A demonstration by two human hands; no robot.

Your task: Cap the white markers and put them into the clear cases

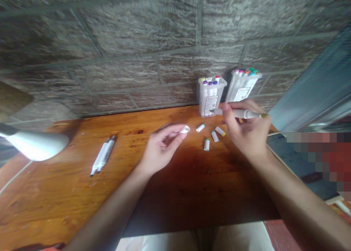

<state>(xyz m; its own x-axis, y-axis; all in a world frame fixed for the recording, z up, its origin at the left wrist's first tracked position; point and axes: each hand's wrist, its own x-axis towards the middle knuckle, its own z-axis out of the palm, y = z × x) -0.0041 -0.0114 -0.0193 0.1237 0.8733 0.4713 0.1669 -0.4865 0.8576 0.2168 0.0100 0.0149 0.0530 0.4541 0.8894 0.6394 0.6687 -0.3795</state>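
Note:
Between the thumb and fingers of my left hand [161,145] is a small white marker cap [185,129], its hollow end facing up and right. My right hand [248,130] grips an uncapped white marker [241,114], tip pointing left and a yellowish-brown end at the right. Several loose caps lie on the wood between my hands: a green-edged cap [200,128], another green-edged cap [206,144], a white cap [214,136] and a yellow-ended cap [220,131]. Two uncapped markers [103,155] lie side by side to the left.
Against the brick wall [137,42] stand a clear box of markers [212,97] and a second marker box [244,84], partly behind my right hand. A white lamp [41,143] juts in over the wooden table [68,185] at left. A grey-blue panel [309,83] rises at right.

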